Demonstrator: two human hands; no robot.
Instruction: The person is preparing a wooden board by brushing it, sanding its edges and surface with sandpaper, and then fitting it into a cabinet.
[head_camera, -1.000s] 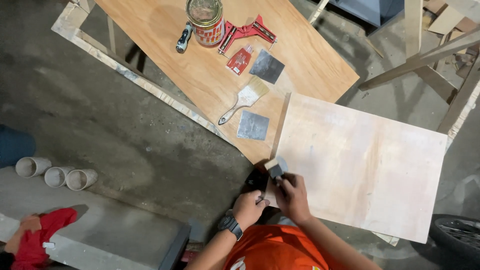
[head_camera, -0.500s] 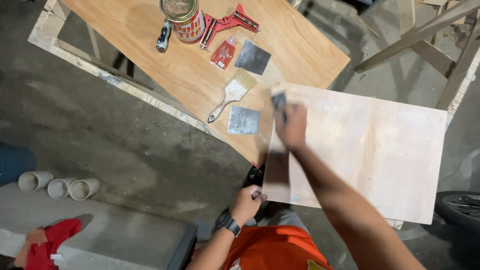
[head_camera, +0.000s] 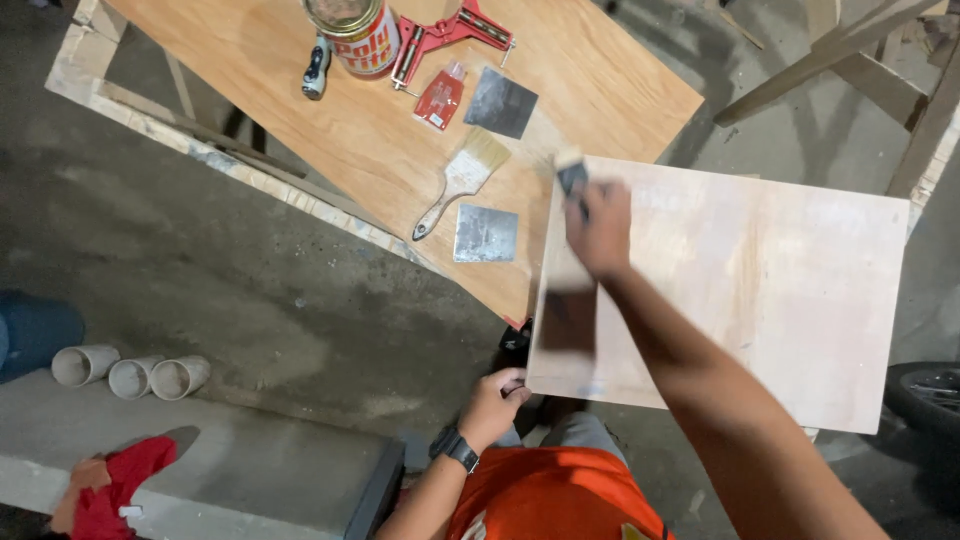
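Farther up the board's (head_camera: 760, 290) left edge, right hand (head_camera: 600, 228) grips block (head_camera: 572, 172); left hand (head_camera: 492, 405) clasps near corner.

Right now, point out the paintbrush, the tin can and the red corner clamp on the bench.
Paintbrush (head_camera: 462, 180), head view, on the ferrule below its bristles.
Tin can (head_camera: 352, 30), head view, on its side wall.
Corner clamp (head_camera: 450, 30), head view, on its red arm.

The right hand (head_camera: 598, 232) presses a small sanding block (head_camera: 571, 172) on the pale plywood board (head_camera: 760, 290), near its far left corner. The left hand (head_camera: 492, 402) grips the board's near edge. A paintbrush (head_camera: 462, 180) lies on the wooden table (head_camera: 300, 130) beside it.
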